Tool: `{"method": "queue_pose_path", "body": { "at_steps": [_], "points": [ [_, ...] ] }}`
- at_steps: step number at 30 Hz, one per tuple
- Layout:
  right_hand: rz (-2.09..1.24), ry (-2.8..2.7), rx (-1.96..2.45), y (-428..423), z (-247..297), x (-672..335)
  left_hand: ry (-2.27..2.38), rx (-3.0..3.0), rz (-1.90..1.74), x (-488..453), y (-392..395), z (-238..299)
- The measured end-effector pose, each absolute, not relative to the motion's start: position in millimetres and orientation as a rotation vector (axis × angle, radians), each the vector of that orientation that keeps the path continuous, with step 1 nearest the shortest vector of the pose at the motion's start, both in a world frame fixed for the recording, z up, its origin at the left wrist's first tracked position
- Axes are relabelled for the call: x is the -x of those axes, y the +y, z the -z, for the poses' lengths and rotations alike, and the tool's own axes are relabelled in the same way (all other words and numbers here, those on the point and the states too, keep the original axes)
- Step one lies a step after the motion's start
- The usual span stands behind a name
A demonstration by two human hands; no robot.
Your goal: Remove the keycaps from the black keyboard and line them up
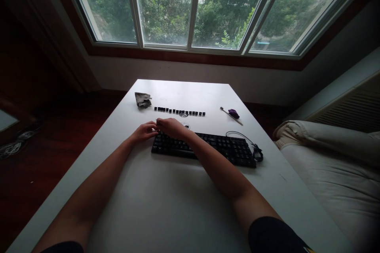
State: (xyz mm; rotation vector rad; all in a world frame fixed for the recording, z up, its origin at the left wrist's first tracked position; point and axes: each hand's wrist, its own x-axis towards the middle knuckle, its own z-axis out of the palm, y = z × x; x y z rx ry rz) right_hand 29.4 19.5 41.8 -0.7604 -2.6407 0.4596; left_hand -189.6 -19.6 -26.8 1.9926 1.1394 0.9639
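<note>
A black keyboard (208,144) lies across the white table, slightly angled. My right hand (171,127) is over its far left corner, fingers pinched together; whatever is between the fingertips is too small to make out. Against that same corner, my left hand (145,131) has its thumb and bent fingers closed at the keyboard's edge, close to the right fingertips. Beyond the hands runs a row of several small black keycaps (170,110). A small round object (183,114) sits at the row, and a ring-like outline (187,125) shows partly behind my right hand.
A crumpled grey cloth (143,100) lies at the table's far left. Toward the far right are a thin brush (230,115) and a purple bundle (234,113). The keyboard's coiled cable (257,153) rests at its right end. A pale sofa (320,170) flanks the table (166,197).
</note>
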Motion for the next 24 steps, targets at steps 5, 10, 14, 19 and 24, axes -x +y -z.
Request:
{"method": "queue_pose_path", "body": {
  "at_steps": [5,10,14,19,24],
  "points": [
    [-0.465,-2.639,0.705,21.6,-41.7,-29.7,1.134,-1.986,-0.971,190.1,-18.0,28.5],
    [-0.557,-2.616,0.641,23.5,-37.8,-33.0,1.141,-2.022,-0.951,189.6,-18.1,28.2],
    [-0.647,-2.564,0.621,25.9,-33.3,-37.9,1.152,-2.031,-0.935,188.7,-20.0,27.3],
    [-0.750,-2.470,0.584,30.2,-24.4,-41.7,1.167,-2.062,-0.924,188.6,-19.6,27.4],
    [-0.915,-2.356,0.577,32.8,-14.6,-41.5,1.186,-2.078,-0.932,187.7,-18.9,27.4]
  ]
}}
